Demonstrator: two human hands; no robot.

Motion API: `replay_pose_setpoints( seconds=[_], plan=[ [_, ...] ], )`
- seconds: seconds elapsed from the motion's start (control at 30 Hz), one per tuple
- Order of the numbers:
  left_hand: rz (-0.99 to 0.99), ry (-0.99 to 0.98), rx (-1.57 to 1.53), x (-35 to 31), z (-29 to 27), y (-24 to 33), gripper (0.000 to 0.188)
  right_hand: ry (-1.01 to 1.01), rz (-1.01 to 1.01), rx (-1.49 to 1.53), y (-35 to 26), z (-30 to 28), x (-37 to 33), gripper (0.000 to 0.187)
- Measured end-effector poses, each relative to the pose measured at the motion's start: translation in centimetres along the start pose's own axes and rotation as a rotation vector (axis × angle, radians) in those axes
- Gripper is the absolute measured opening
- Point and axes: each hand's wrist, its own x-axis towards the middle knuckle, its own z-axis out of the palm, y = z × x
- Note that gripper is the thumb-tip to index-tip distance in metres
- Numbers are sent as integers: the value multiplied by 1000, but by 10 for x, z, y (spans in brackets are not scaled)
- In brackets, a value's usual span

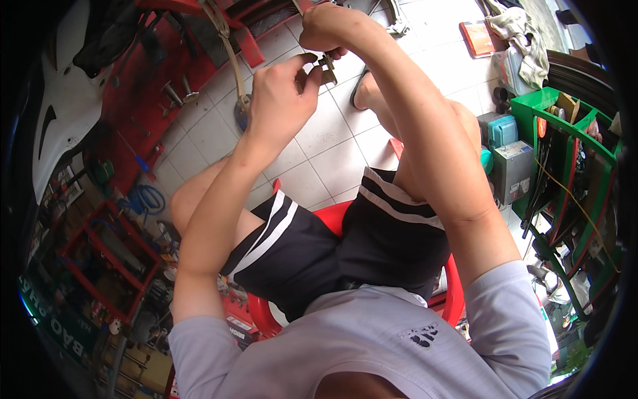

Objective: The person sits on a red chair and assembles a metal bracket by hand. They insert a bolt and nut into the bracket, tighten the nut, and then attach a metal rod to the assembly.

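Left hand (282, 100) grip: thumb and a finger pinched together on a small metal part (328, 72), which I place at twelve o'clock. The right hand (332, 30) is just beyond it, fingers curled; I cannot tell what they close on. I record a green rack (528, 104) at two o'clock, a coiled blue hose (143, 198) at nine, and a red stool (454, 292) showing at four.
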Motion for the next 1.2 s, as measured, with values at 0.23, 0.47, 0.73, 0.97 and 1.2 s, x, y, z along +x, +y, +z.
replay_pose_setpoints(
  seconds=[0.23,0.47,0.73,0.97,1.2],
  plan=[
    [167,-24,129,7,5,-7,15,29,-47,-70,4,6,10,24],
    [202,-29,161,6,5,-7,20,61,-66,-102,4,9,13,24],
    [288,105,443,0,1,1,18,20,-93,-65,5,6,9,21],
    [-67,-280,288,5,-4,-29,12,57,-54,-67,6,14,18,24],
    [-188,-415,267,12,-5,-29,22,61,-25,-25,6,13,14,24]
  ],
)
